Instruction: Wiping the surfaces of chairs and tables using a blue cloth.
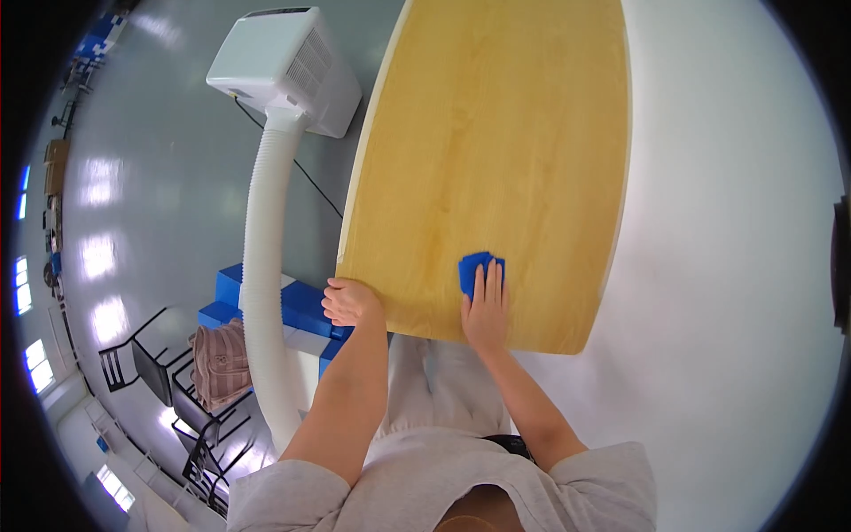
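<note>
A folded blue cloth [469, 271] lies on the light wood-grain tabletop [492, 146], close to its near end. My right hand [487, 309] presses on it, palm down with the fingers stretched forward. Part of the cloth is hidden beneath those fingers. At the near left corner of the table is my left hand [349, 302], its fingers curled and reaching past the edge. Whether these fingers grip the corner cannot be seen.
Left of the table stands a white portable air conditioner [286, 66] with a ribbed exhaust hose [266, 233] and a black cord [312, 179]. Blue and white boxes [306, 306], a striped pink backpack [221, 364] and black chairs [151, 366] are at lower left. A white wall [718, 233] borders the right.
</note>
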Available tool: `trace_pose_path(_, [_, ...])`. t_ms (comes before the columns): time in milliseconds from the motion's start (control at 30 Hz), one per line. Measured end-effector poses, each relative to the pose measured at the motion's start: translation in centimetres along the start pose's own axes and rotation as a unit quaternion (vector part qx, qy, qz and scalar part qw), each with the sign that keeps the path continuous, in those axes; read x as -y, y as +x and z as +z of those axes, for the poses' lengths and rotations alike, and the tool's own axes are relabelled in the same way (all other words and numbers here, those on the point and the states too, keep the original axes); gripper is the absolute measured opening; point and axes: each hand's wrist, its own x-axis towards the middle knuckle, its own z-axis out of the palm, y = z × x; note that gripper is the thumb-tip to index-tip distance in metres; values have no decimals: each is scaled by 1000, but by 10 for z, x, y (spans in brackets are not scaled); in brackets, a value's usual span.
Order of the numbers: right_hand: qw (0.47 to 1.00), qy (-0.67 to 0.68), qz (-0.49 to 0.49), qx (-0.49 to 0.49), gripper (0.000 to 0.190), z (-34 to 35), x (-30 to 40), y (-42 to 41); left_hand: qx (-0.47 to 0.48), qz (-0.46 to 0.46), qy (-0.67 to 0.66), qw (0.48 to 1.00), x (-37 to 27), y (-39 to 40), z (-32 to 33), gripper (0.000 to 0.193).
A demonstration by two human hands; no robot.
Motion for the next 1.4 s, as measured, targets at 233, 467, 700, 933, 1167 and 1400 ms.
trace_pose_path(233, [994, -4, -97, -42, 61, 4, -8, 116, -18, 5, 7, 1000, -2, -2, 5, 39])
trace_pose_path(467, [976, -49, -178, -114, 62, 18, -19, 232, 2, -19, -7, 1000, -2, -1, 1, 41])
trace_pose_path(700, [974, -118, -104, -166, 59, 31, -3, 310, 33, -21, -33, 999, -5, -4, -3, 39])
trace_pose_path(933, [973, -86, -182, -111, 56, 44, 30, 253, 5, -2, -65, 998, 3, -2, 2, 34])
trace_pose_path(1167, [959, -52, -270, -63, 57, 55, 81, 153, -11, 21, -134, 991, 0, -6, -2, 35])
trace_pose_path(1400, [936, 11, -349, 51, 61, 39, 88, 34, 57, 27, -383, 922, 37, 11, -2, 30])
